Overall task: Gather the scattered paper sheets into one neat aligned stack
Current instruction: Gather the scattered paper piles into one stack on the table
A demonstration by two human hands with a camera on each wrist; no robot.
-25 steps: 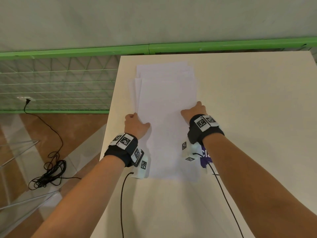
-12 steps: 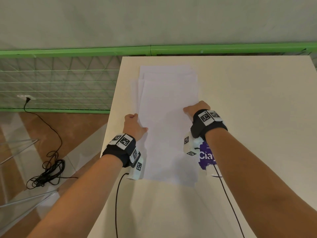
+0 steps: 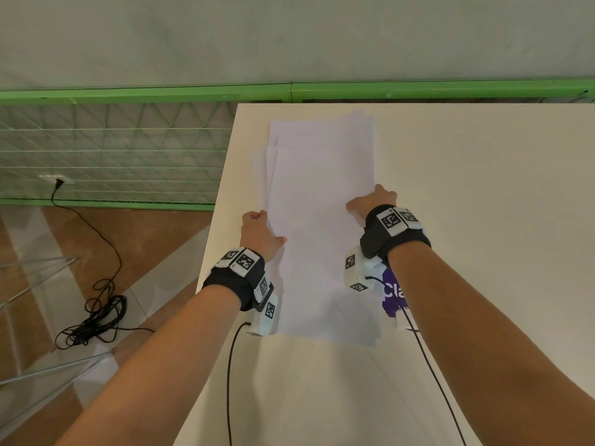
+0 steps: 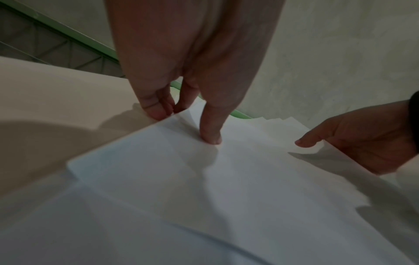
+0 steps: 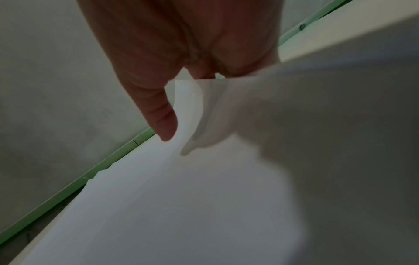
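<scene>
A loose pile of white paper sheets (image 3: 318, 201) lies lengthwise on the cream table (image 3: 483, 220), its far ends fanned unevenly. My left hand (image 3: 262, 230) is at the pile's left edge. In the left wrist view its thumb (image 4: 211, 132) presses on the top sheet (image 4: 181, 179) and its curled fingers (image 4: 156, 107) tuck against that edge. My right hand (image 3: 370, 201) holds the right edge. In the right wrist view its thumb (image 5: 163, 114) lies on top of the sheets (image 5: 181, 197), whose edge curls up and hides the fingers beneath.
The pile sits close to the table's left edge, with floor and a coiled black cable (image 3: 96, 317) beyond. A purple printed label (image 3: 391, 294) shows under my right wrist. A green rail (image 3: 289, 91) and mesh run behind the table. Bare tabletop extends to the right.
Both hands stayed at the pile's sides. The right hand slid slightly outward and away along the right edge, uncovering more of the purple label. The pile has barely moved.
</scene>
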